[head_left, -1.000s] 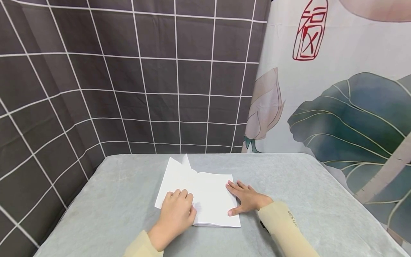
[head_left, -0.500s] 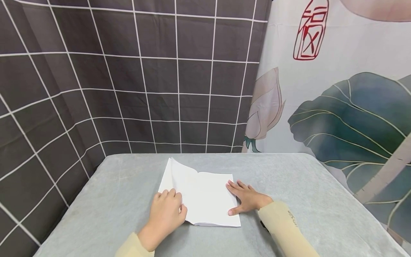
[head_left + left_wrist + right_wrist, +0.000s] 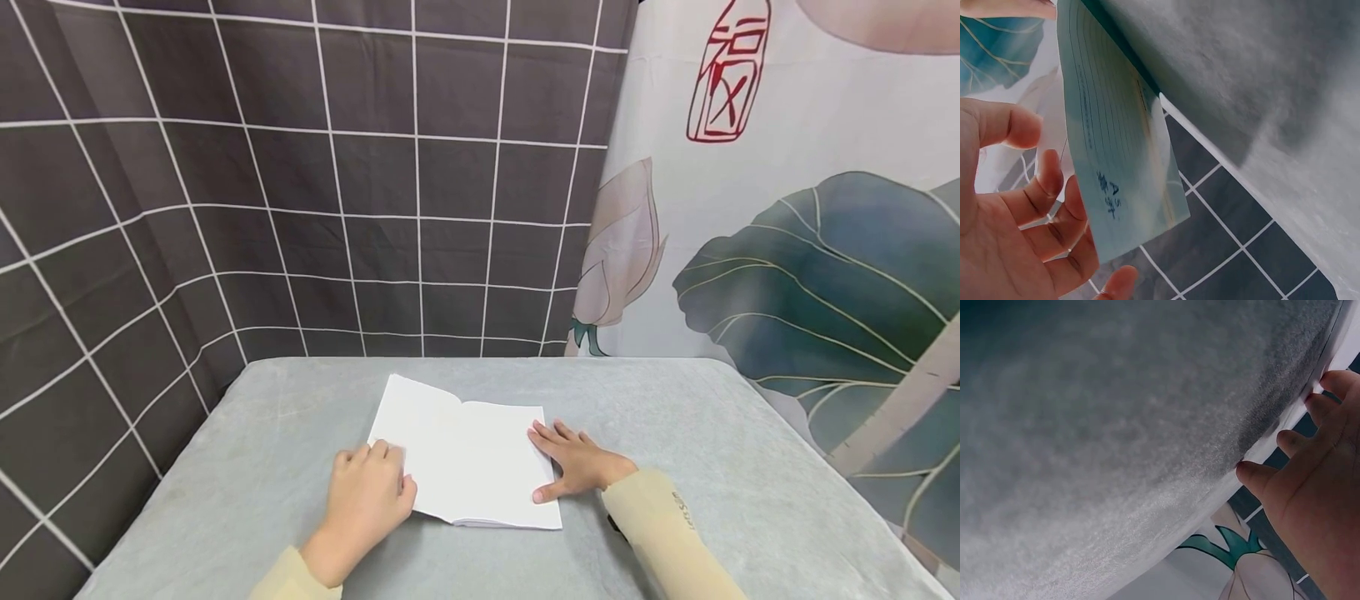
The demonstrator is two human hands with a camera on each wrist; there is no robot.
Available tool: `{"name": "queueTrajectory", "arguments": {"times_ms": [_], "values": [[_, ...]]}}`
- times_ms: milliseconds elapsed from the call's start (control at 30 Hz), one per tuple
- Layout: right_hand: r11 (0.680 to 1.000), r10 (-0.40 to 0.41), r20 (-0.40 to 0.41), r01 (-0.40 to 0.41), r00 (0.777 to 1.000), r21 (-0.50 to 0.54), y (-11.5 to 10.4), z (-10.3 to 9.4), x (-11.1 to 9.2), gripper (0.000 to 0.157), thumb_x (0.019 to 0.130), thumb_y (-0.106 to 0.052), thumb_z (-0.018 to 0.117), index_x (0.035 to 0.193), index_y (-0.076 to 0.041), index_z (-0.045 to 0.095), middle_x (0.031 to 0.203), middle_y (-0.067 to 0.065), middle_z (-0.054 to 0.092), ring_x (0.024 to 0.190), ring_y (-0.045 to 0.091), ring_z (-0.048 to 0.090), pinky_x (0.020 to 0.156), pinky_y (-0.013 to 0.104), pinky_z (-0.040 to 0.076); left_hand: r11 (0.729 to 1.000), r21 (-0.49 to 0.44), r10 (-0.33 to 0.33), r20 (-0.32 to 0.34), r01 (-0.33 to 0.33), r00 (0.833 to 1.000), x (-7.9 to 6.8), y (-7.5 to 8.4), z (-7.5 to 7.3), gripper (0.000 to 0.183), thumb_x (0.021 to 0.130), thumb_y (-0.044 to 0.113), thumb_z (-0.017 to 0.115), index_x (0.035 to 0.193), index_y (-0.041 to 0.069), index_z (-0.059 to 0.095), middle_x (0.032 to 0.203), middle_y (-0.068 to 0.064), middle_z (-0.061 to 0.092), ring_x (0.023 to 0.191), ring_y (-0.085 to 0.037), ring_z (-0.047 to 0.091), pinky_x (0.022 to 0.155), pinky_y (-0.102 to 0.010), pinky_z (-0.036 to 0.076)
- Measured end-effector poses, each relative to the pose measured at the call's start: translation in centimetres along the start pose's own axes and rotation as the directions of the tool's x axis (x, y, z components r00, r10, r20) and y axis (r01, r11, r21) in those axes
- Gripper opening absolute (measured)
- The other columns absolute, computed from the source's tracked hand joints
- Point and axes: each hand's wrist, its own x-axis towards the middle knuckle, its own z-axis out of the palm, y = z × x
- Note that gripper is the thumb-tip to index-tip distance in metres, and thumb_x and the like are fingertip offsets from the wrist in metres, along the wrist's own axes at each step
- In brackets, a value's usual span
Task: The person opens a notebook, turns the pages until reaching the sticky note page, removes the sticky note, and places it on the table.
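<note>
An open notebook (image 3: 468, 467) with blank white pages lies on the table. At its left edge is my left hand (image 3: 367, 492), back upward and knuckles bent. In the left wrist view the notebook's pale green lined outer side (image 3: 1110, 162) with dark handwriting shows. There my left hand (image 3: 1029, 219) has loosely bent fingers against the page side, and its thumb stands apart from the sheet. My right hand (image 3: 577, 462) rests with spread fingers on the right page's outer edge. In the right wrist view my right hand (image 3: 1310, 469) reaches its fingertips to a white edge.
A grey cloth covers the table (image 3: 285, 417). Behind it hangs a dark curtain (image 3: 457, 183) with white grid lines, and a white curtain (image 3: 675, 250) with lotus prints stands at the right.
My left hand has slid leftward from near the notebook's middle to its left edge. The raised pages at the left now lie flatter. The right hand has stayed in place.
</note>
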Motion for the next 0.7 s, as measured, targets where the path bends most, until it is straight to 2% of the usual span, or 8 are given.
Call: {"name": "queueTrajectory", "arguments": {"times_ms": [167,467,567,700], "values": [[1.0,-0.013,-0.008,0.013,1.0,-0.012,0.1,0.0,-0.1,0.104,0.071,-0.056,0.075,0.151,-0.009,0.028,0.159,0.01,0.023,0.146,0.042,0.013,0.112,0.064,0.013,0.999,-0.004,-0.039,0.061,0.04,0.997,-0.1,-0.4,-0.3,0.028,0.068,0.024,0.069,0.058,0.016,0.044,0.06,0.001,0.041,0.059,-0.02,0.045,0.062,-0.042,0.037],[1.0,-0.001,0.001,0.001,1.0,-0.022,0.0,-0.1,0.0,0.105,0.071,-0.058,0.074,0.151,-0.01,0.028,0.16,0.008,0.022,0.147,0.041,0.013,0.112,0.063,0.014,0.998,0.015,-0.069,0.133,0.068,0.989,-0.3,-1.0,-0.4,0.028,0.07,0.03,0.071,0.064,0.012,0.05,0.061,0.001,0.042,0.057,-0.019,0.044,0.064,-0.044,0.039],[1.0,0.007,0.01,-0.007,1.0,-0.016,-0.1,-0.1,0.0,0.106,0.069,-0.057,0.076,0.151,-0.01,0.027,0.16,0.007,0.021,0.147,0.04,0.012,0.113,0.063,0.014,0.997,0.009,-0.078,0.134,0.077,0.988,-0.3,-1.1,-0.3,0.03,0.069,0.029,0.072,0.065,0.012,0.048,0.062,0.001,0.04,0.057,-0.02,0.044,0.064,-0.044,0.039],[1.0,0.009,0.03,-0.009,1.0,-0.001,-0.1,-0.3,-0.1,0.112,0.065,-0.055,0.08,0.152,-0.008,0.025,0.161,0.008,0.018,0.148,0.039,0.01,0.113,0.062,0.012,0.996,0.01,-0.089,0.102,0.088,0.991,-0.5,-1.3,-0.1,0.036,0.066,0.03,0.075,0.069,0.012,0.044,0.065,0.0,0.038,0.059,-0.021,0.043,0.064,-0.043,0.038]]}}
